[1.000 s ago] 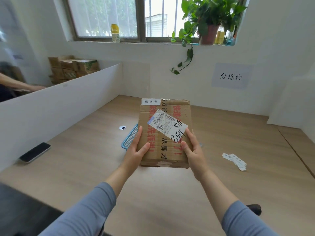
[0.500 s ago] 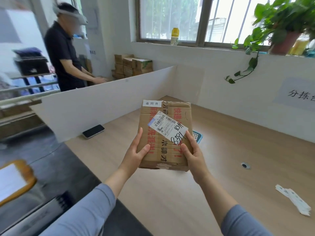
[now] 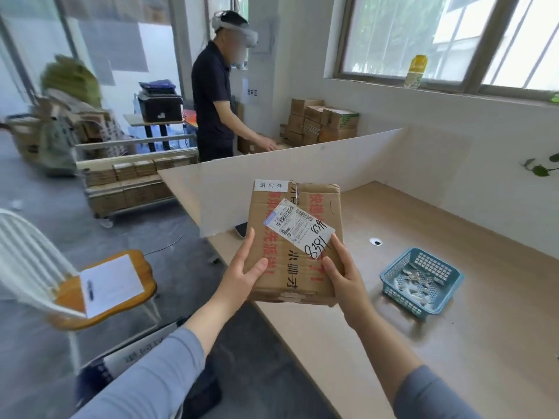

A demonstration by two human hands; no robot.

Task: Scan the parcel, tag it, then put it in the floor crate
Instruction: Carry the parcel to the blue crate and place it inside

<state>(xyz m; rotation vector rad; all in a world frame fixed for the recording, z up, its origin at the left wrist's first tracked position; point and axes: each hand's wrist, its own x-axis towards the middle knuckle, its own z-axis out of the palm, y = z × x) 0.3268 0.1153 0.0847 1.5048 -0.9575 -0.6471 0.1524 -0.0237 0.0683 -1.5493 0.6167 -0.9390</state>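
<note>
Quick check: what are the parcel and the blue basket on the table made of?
Parcel: brown corrugated cardboard, matte, with creased flaps, glossy tape strips and a paper label. Blue basket: looks like moulded plastic, slightly glossy, with lattice walls.

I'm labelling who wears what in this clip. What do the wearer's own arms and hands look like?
Both arms wear long grey-blue sleeves pushed up partway, leaving the forearms bare. The left hand and right hand are bare: no gloves, and no rings, watch or bracelet show. The sleeves are plain, with no markings visible.
</note>
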